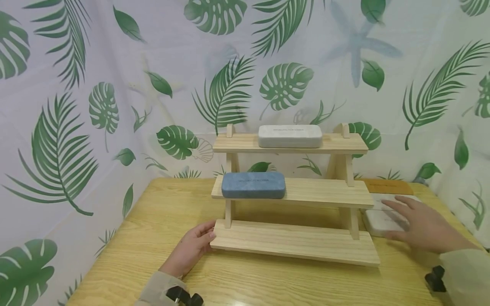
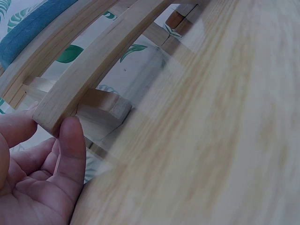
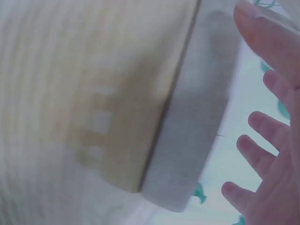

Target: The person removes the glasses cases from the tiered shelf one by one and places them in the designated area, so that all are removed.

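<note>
Leaf-print backdrop (image 1: 245, 42) behind. Wood-grain tabletop (image 1: 149, 221) below. On it, three-tier wooden rack (image 1: 294, 244), upright.

Left hand (image 1: 193, 244): thumb and fingers pinch the left end of the rack's bottom tier, probably steadying it. Right hand (image 1: 425, 225): fingers spread, nothing gripped, over the near white case; contact can't be told.

Cases, similar size. White case (image 1: 290, 137) on top tier, roughly mid. Blue case (image 1: 253, 185) on middle tier, left part. Right of rack, on tabletop: near white case (image 1: 377, 225), pale case (image 1: 383, 197) just behind it, orange-brown case (image 1: 388, 186) farthest back. Bottom tier bare.

Step, judged: loading cases onto rack, two up, right hand reaching for another, likely the near white one. Next move calls for closing thumb and fingers round its sides, lifting clear of the rack's edge and the pale case, then a free spot on a tier. Left grip should hold; a bump could shift the rack.
</note>
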A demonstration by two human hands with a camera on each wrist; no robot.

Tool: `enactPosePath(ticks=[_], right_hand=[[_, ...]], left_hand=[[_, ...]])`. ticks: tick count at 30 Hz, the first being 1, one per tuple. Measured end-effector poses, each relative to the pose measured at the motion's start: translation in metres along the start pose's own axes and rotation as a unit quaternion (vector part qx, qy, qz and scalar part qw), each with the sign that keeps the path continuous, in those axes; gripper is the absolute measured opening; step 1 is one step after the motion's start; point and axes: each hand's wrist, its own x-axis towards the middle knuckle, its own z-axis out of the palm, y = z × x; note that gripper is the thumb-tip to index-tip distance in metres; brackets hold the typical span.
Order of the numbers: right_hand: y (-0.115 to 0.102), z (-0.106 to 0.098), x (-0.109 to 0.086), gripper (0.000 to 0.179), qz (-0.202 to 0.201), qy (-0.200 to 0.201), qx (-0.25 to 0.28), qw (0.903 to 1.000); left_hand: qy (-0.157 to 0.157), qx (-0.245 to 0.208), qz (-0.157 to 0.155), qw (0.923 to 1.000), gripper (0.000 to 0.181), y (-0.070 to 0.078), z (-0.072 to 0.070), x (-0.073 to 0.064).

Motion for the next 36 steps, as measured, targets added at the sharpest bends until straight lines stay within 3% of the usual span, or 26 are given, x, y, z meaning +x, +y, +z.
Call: enactPosePath(ticks=[7, 15, 24, 36], right_hand=[[-0.013, -0.017, -0.002, 0.112, 0.014, 0.015, 0.000, 0.9998], [-0.030, -0.036, -0.004, 0.099, -0.027, 0.098, -0.003, 0.9949], [-0.056, -0.057, -0.002, 0.097, -0.072, 0.155, -0.002, 0.9852], [-0.092, -0.074, 0.005, 0.087, -0.113, 0.187, 0.014, 0.9757]], left_hand=[[-0.001, 0.002, 0.001, 1.0000, 0.060, 0.001, 0.000, 0.000], [-0.001, 0.003, 0.002, 1.0000, 0.059, 0.001, 0.000, 0.001], [0.000, 0.008, 0.002, 1.0000, 0.058, 0.000, 0.000, 0.000], [-0.001, 0.002, 0.004, 1.0000, 0.058, 0.000, 0.000, 0.000]])
